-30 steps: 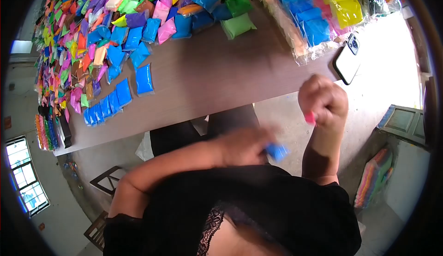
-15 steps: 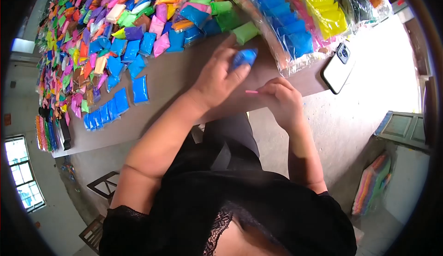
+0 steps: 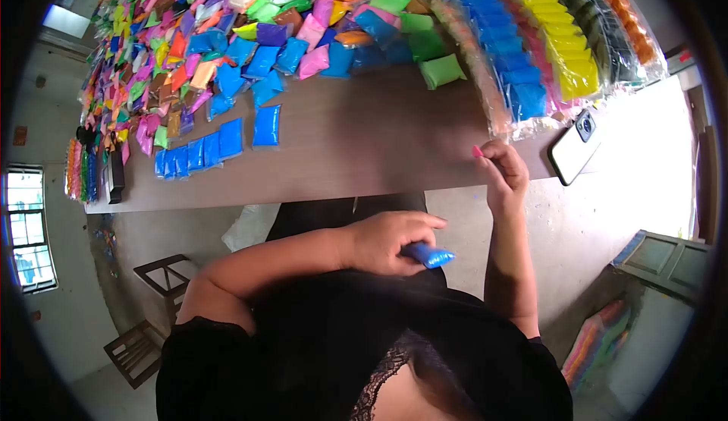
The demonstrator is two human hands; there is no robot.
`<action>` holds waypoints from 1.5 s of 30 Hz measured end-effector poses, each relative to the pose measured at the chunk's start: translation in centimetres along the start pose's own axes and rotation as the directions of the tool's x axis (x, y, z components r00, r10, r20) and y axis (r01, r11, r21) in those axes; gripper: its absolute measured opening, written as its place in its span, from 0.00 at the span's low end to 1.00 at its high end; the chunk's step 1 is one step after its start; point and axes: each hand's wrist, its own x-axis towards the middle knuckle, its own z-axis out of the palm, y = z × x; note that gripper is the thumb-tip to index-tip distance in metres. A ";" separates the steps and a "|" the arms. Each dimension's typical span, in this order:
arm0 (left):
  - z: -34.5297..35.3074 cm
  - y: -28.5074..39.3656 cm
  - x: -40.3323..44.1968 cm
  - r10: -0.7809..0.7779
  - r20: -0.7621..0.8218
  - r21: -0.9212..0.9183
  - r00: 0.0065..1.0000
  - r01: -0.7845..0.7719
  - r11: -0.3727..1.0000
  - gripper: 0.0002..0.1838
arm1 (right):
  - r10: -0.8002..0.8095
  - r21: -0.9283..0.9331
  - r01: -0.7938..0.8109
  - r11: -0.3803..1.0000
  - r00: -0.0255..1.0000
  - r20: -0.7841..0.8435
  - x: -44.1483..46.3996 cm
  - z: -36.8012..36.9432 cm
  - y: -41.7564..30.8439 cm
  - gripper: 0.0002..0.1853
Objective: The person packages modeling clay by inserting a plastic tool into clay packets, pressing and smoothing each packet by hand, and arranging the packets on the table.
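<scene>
My left hand (image 3: 390,243) is closed around a blue packet (image 3: 429,255), held low in front of my black top, off the table's front edge. One end of the packet sticks out to the right of the fingers. Over the table's edge, my right hand (image 3: 503,172) pinches a small pink piece (image 3: 477,151) between thumb and fingertips. A row of blue packets (image 3: 196,153) lies on the brown table (image 3: 334,140) at left, with a single blue packet (image 3: 266,125) beside it.
A heap of many-coloured packets (image 3: 314,61) covers the back left. Clear-wrapped rows of blue (image 3: 523,101), yellow (image 3: 578,78) and other packets stand at the back right. A phone (image 3: 574,148) lies on the right. Wooden chairs (image 3: 136,351) stand on the floor at lower left.
Since half a second ago, my left hand has drawn back from above the table towards my body with the blue packet. My right hand has shifted slightly right with the pink piece. The view has tilted.
</scene>
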 end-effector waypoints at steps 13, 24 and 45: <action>-3.5 -0.9 2.8 -0.495 -0.176 -0.729 0.851 0.225 0.647 0.20 | 0.211 0.145 -0.214 0.966 0.977 0.040 -0.4 2.9 -1.3 0.16; -3.1 1.3 2.4 -0.391 -0.172 -0.364 0.904 0.311 0.878 0.19 | 0.113 -0.255 -0.076 0.964 0.985 0.132 -3.3 4.1 -2.6 0.11; -6.2 -5.0 0.2 0.234 -0.390 0.741 0.891 0.153 0.654 0.37 | -0.195 -0.462 -0.340 0.819 0.592 -0.782 -4.4 -7.5 -3.0 0.06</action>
